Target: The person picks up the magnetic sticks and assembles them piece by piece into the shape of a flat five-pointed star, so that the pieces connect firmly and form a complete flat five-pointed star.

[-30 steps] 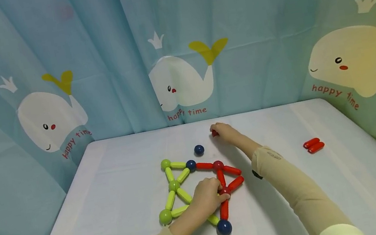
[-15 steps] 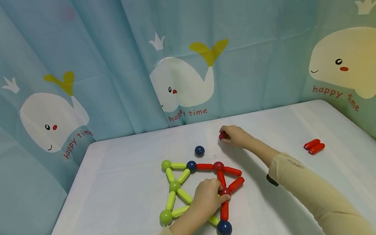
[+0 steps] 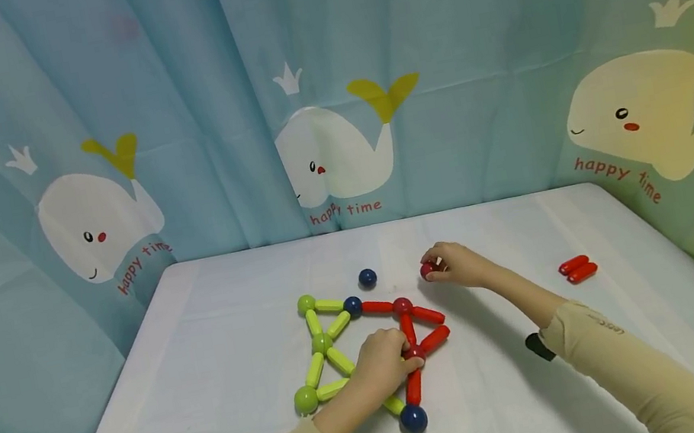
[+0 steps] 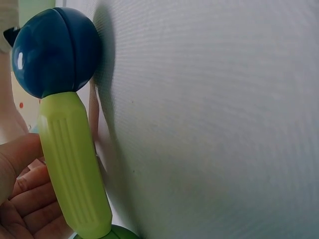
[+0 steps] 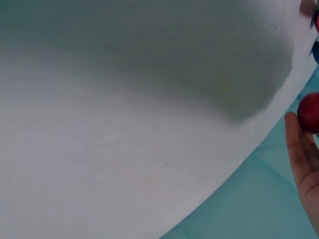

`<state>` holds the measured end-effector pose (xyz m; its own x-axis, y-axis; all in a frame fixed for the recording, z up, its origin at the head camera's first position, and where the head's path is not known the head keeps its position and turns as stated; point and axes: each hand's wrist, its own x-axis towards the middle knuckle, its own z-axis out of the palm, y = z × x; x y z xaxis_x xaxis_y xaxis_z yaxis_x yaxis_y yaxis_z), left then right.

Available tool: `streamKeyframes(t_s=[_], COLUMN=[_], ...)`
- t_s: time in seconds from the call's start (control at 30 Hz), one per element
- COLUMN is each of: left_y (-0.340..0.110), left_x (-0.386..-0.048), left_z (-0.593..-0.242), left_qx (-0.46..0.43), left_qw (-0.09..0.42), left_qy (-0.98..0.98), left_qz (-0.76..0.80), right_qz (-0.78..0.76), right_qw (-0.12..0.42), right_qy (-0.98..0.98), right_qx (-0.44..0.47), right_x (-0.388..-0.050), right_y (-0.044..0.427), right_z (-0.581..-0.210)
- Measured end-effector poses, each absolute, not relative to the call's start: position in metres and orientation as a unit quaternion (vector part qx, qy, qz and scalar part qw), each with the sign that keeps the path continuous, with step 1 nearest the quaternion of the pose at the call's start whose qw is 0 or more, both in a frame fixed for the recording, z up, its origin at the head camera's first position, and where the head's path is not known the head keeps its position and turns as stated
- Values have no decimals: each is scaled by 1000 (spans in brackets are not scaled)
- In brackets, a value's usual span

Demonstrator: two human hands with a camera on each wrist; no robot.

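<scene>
A flat frame of magnetic rods and balls lies on the white table, green rods (image 3: 314, 370) on its left, red rods (image 3: 413, 387) on its right. My left hand (image 3: 378, 363) pinches a red ball (image 3: 417, 352) at a red joint. The left wrist view has a green rod (image 4: 75, 164) and a blue ball (image 4: 57, 52) beside that hand, hiding part of it. To the frame's upper right, my right hand (image 3: 463, 265) holds a loose red ball (image 3: 427, 270) between thumb and fingers, above the table. The right wrist view catches this ball (image 5: 309, 113) at its edge.
Behind the frame sits a loose blue ball (image 3: 367, 279). Two red rods (image 3: 578, 269) lie side by side at the right of the table (image 3: 201, 335). A curtain with whales (image 3: 335, 149) hangs along the table's far edge.
My right hand has come from the far edge toward me and slightly right, carrying the red ball. The left hand and the frame have stayed put.
</scene>
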<state>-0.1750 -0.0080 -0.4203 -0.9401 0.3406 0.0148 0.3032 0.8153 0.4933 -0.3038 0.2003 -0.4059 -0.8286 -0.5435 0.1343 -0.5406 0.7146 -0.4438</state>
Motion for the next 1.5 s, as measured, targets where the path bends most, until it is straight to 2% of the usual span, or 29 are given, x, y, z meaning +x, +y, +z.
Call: streamKeyframes(t_s=[0.13,0.53,0.83,1.1,1.33,1.5], left_y=[-9,-10,-10,-9,-7,-6], left_x=[-174,-174,-174,-173,-174,-173], left_z=[-420,-418,-420,-419,-420,-419], left_qx=[163,160,161,160,161,170], left_qw=[45,46,40,40,44,39], left_qy=[952,954,953,953,953,954], left_qz=[254,249,253,252,253,245], right_qz=[-246,-258,-303,-336,-340,-321], right_qw=[37,77,161,160,199,203], right_qy=[921,914,880,871,876,880], right_qx=[-298,-304,-327,-322,-279,-285], right_x=[-289,-260,-250,-249,-245,-243], right_y=[208,222,228,227,225,220], right_z=[-403,-404,-411,-418,-424,-423])
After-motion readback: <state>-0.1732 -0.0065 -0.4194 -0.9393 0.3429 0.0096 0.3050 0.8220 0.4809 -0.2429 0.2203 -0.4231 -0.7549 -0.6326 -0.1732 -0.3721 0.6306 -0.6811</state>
